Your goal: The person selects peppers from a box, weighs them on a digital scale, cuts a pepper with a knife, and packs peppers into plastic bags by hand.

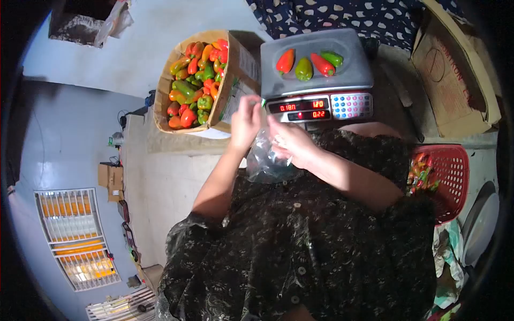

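A clear plastic bag (pixel 263 163) hangs in front of my body, between my two hands. My left hand (pixel 246 123) is raised at the bag's upper end, its fingers closed together around the thin plastic there. Lower down, my right hand (pixel 292 143) has its fingers curled on the bag's side. What the bag contains is hard to make out through the shine. Just beyond my hands stands a digital scale (pixel 350 80) with lit red digits. On its pan lie several peppers, among them a red pepper (pixel 286 61) and a green pepper (pixel 304 69).
Left of the scale, a cardboard box (pixel 227 91) is full of red, green and orange peppers (pixel 195 80). A red perforated basket (pixel 452 179) with small colourful packets sits at my right. Behind it leans an open carton (pixel 455 80). Dark patterned cloth (pixel 342 16) lies past the scale.
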Demonstrator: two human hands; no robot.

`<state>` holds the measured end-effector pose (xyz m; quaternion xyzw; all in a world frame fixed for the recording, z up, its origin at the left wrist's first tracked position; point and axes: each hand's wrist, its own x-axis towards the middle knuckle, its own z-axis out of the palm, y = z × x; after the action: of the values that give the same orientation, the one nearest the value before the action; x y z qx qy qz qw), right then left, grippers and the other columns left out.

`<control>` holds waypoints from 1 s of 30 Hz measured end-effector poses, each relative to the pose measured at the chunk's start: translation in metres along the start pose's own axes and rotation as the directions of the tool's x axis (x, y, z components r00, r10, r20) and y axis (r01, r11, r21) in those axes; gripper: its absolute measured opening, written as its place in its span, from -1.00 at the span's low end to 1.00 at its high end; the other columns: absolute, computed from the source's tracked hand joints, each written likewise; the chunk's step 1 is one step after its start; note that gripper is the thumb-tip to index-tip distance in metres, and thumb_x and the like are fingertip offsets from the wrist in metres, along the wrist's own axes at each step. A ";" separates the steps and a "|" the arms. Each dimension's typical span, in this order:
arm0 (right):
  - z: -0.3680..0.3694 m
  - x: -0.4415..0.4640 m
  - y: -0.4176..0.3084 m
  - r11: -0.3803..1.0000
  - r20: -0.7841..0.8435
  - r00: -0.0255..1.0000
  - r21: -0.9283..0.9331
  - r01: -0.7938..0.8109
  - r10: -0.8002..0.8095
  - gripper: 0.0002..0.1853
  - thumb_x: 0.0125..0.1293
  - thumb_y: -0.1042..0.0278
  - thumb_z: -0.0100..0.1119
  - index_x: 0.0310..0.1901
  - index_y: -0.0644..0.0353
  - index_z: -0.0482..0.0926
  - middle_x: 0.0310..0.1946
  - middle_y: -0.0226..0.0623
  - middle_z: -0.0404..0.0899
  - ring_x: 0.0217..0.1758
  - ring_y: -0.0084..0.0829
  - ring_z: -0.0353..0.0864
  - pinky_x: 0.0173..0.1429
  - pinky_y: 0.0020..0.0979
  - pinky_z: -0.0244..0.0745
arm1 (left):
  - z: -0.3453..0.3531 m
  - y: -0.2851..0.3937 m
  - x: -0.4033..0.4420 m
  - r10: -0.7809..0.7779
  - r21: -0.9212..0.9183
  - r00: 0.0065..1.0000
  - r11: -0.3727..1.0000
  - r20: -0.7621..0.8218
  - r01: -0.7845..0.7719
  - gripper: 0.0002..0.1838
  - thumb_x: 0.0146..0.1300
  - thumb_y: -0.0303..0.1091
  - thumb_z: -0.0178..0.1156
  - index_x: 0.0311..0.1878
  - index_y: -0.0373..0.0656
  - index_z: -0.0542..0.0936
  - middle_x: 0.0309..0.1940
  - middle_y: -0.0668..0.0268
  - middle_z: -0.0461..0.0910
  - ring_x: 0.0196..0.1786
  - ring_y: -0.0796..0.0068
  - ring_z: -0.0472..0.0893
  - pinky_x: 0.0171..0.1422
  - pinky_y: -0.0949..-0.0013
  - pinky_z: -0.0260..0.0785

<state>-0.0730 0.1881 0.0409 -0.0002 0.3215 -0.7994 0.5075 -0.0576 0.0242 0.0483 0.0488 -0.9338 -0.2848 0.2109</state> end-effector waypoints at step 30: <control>0.075 -0.120 -0.095 0.686 0.956 0.050 0.171 0.707 -0.289 -0.77 0.13 0.23 0.25 -0.33 0.17 0.48 -0.06 -0.08 0.42 0.00 -0.20 0.43 0.13 -0.27 0.30 | -0.065 0.048 -0.022 -0.228 -0.074 0.937 0.964 0.266 0.256 -0.82 0.15 -0.37 0.30 -0.37 -0.30 0.57 -0.54 0.38 0.51 -0.41 0.65 0.44 -0.29 0.51 0.30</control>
<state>-0.0672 0.2737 0.1889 -0.6763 0.0672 -0.6847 0.2632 -0.0092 0.0356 0.1152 0.1149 -0.9233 -0.3624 0.0547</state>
